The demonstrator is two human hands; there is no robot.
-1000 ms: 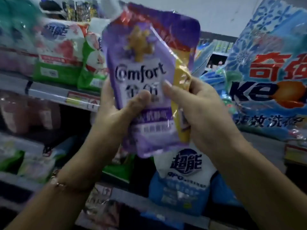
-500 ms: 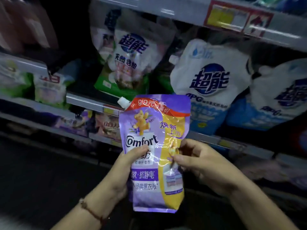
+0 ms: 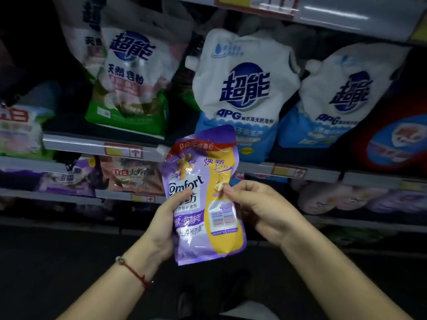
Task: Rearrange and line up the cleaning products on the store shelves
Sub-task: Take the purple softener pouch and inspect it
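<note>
A purple and yellow Comfort refill pouch (image 3: 201, 195) is held upright in front of the shelves, its top corner folded over. My left hand (image 3: 166, 224) grips its left edge, thumb across the front. My right hand (image 3: 258, 211) pinches its right side at the yellow band. Behind it on the shelf stand two white and blue detergent pouches (image 3: 242, 93) (image 3: 335, 100) and a white and green powder bag (image 3: 129, 77), all leaning.
The shelf rail (image 3: 104, 146) with price tags runs just behind the pouch. A lower shelf holds purple and pink packs (image 3: 129, 176) lying flat. A red pack (image 3: 392, 139) sits far right. The dark floor (image 3: 57, 262) is below.
The pouch came down from an upper shelf level to the lower shelves, and my view tilted down with it. Both hands kept their hold; the pouch's top has folded.
</note>
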